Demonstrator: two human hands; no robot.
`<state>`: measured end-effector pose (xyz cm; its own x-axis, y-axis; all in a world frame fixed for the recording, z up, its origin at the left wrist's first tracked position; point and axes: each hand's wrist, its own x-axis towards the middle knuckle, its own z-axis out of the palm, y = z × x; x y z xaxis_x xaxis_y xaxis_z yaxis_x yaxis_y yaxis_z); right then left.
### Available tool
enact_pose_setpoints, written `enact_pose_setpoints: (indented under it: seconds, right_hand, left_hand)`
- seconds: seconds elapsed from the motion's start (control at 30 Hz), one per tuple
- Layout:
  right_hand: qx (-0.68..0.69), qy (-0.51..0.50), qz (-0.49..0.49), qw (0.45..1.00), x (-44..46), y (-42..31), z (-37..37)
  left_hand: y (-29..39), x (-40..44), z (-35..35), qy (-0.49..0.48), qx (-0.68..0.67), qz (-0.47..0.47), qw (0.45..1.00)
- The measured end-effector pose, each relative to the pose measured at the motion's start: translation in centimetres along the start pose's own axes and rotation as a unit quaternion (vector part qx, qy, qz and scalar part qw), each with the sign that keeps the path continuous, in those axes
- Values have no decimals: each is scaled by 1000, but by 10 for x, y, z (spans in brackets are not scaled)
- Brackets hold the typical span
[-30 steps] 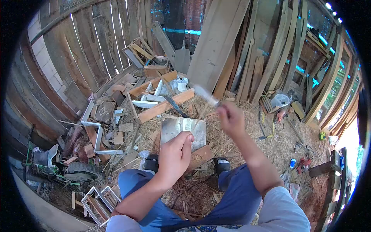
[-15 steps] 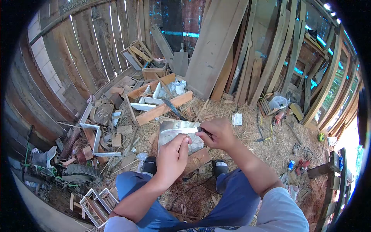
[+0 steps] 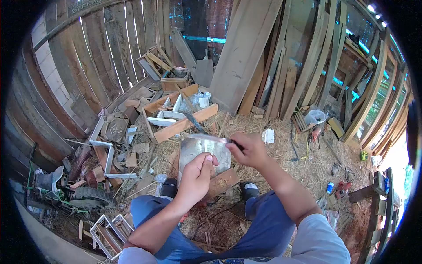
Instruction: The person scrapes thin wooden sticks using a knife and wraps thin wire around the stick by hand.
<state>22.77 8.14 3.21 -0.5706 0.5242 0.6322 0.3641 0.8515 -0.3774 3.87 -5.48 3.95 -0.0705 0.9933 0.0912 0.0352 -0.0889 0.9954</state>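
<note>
My right hand (image 3: 249, 149) is closed around the dark handle of a knife (image 3: 205, 137). The blade points left, slightly raised at its tip, above the far part of a flat greyish board (image 3: 222, 157). My left hand (image 3: 197, 172) is closed in a pinch just below and left of the knife, apart from the blade. Whatever lies between its thumb and fingers is too small to make out. Under both hands, the board leans on a wooden block (image 3: 223, 182) between my feet.
A wooden frame (image 3: 189, 124) with scraps inside lies ahead, a dark curved blade (image 3: 195, 123) resting over its edge. Planks (image 3: 248, 57) lean on the far wall. A wheel (image 3: 91, 198) stands at left. A blue can (image 3: 330, 188) and red tool (image 3: 343, 189) lie right.
The knife has moved up and away from my left hand, its tip now tilted upward. My left hand has stayed nearly in place, shifting slightly.
</note>
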Motion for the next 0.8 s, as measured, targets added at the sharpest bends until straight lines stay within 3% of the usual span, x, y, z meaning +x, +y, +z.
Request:
enact_pose_setpoints:
  seconds: [0.23, 0.3, 0.4, 0.47, 0.57, 0.63, 0.8]
  right_hand:
    - [-43, 21, -42, 998, 9, 5, -11]
    - [-60, 112, 73, 989, 7, 34, -16]
    - [-28, 157, 144, 977, 8, 46, -32]
    - [-9, 129, 113, 985, 5, 34, -26]
    - [18, 59, 67, 996, 3, 4, -10]
    - [6, -2, -28, 1000, 5, -10, -6]
    - [-42, -25, -50, 998, 10, -20, -10]
  left_hand:
    - [0, -2, -3, -2, 53, 1, 999]
    - [0, -5, -2, -11, 45, -20, 999]
    - [5, -6, 0, -21, -4, -27, 999]
    - [3, -3, -2, -9, -65, -67, 996]
    - [-4, 3, -5, -15, -47, -42, 998]
    - [3, 1, -5, -20, -49, -56, 997]
    - [2, -3, -3, -17, 4, -21, 1000]
